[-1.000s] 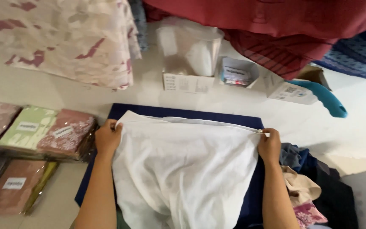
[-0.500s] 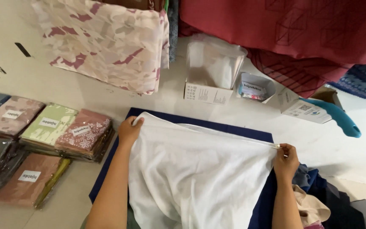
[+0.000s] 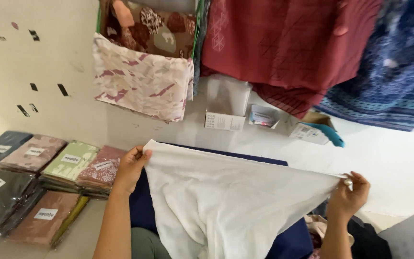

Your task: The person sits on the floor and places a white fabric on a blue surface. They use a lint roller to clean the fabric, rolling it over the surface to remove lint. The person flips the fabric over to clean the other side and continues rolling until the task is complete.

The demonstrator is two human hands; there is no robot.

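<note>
The left hand point(image 3: 131, 168) has its fingers point(image 3: 142, 154) curled and pinching one upper corner of a white cloth point(image 3: 226, 201), thumb on the near face and the other fingers behind. The right hand point(image 3: 350, 194) has its fingers point(image 3: 360, 178) pressed together on the opposite corner, lower down and off to the right, so the top edge of the cloth runs taut and slanted from the left grip down to the right one. The cloth hangs between the two hands and falls toward the person, its lower part out of view at the bottom edge. Behind it lies a dark blue cloth point(image 3: 140, 201), showing beside the left wrist and again below the right forearm. To the left, on the pale tabletop point(image 3: 394, 163), sit stacks of folded fabric packs point(image 3: 68, 165) in clear wrap, in green, pink, brown and grey. Farther back stand small white boxes point(image 3: 224, 120), and a teal object point(image 3: 334, 135) lies near them. Above, patterned fabrics hang: a pink-and-white one point(image 3: 140, 81), a red one point(image 3: 288, 43), and a blue one point(image 3: 389, 72).
</note>
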